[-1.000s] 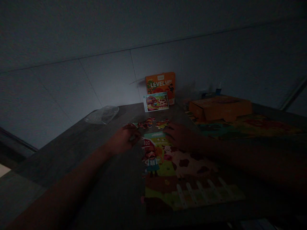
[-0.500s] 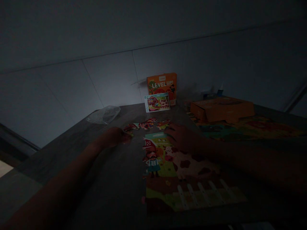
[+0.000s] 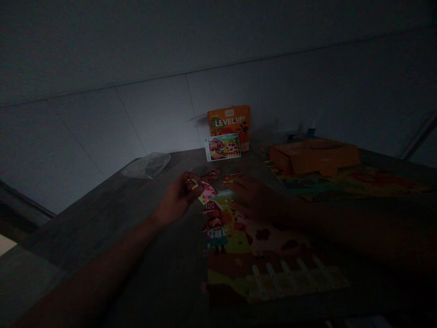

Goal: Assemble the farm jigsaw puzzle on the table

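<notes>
The farm puzzle lies nearest on the tabletop. At its eleven o'clock, the left hand pinches a pink piece; at twelve, the right hand overlaps it, grip unclear. Beyond, toward eleven, are loose pieces, a picture card, an orange box.

Upright orange LEVEL UP! box as ref: pale wall behind it, clear plastic packaging to its left; to its right, second orange box lying flat, colourful printed sheet, small blue object, too dim to identify
</notes>
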Demonstrator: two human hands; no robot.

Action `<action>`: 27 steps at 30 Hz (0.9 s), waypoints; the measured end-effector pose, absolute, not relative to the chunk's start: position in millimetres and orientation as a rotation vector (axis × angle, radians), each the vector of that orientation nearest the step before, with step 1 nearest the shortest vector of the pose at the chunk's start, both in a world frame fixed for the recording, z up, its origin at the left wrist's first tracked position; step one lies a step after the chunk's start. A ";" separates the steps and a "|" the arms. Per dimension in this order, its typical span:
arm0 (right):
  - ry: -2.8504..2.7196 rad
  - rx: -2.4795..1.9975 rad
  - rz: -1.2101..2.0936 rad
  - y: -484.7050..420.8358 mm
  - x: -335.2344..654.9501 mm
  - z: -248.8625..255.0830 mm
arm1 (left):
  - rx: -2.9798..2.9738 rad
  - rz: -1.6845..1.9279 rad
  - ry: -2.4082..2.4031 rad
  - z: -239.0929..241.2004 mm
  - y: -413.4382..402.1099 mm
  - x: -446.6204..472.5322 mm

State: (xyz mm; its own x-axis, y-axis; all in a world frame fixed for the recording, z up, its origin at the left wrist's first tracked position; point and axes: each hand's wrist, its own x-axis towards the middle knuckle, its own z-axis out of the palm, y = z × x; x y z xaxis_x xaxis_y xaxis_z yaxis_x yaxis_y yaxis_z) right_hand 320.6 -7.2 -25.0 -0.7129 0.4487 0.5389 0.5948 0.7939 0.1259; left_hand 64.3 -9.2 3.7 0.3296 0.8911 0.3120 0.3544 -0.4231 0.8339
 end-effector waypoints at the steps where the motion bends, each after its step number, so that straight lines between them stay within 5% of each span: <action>1: -2.475 -0.726 -0.409 -10.4 319.1 -23.3 | 1.893 1.011 1.026 -1.1 -13.9 70.4; 8: -2.574 -0.519 -0.350 -16.0 318.3 -24.5 | 1.966 0.672 0.886 -17.1 -29.1 84.2; 21: -2.622 -0.408 -0.470 -13.8 317.7 -22.6 | 2.524 1.004 1.002 -1.7 -26.7 77.7; 27: -2.732 -0.291 -0.507 -13.6 318.9 -23.1 | 2.728 0.862 0.796 -0.3 -27.5 76.1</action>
State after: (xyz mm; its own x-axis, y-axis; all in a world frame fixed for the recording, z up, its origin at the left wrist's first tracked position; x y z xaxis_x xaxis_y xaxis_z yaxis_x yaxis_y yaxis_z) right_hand 318.9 -13.6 -23.1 -0.9193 0.1356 0.3695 0.2591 0.9152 0.3088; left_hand 76.1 -27.5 -0.3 0.6901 0.5386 0.4834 0.4394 -0.8425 0.3116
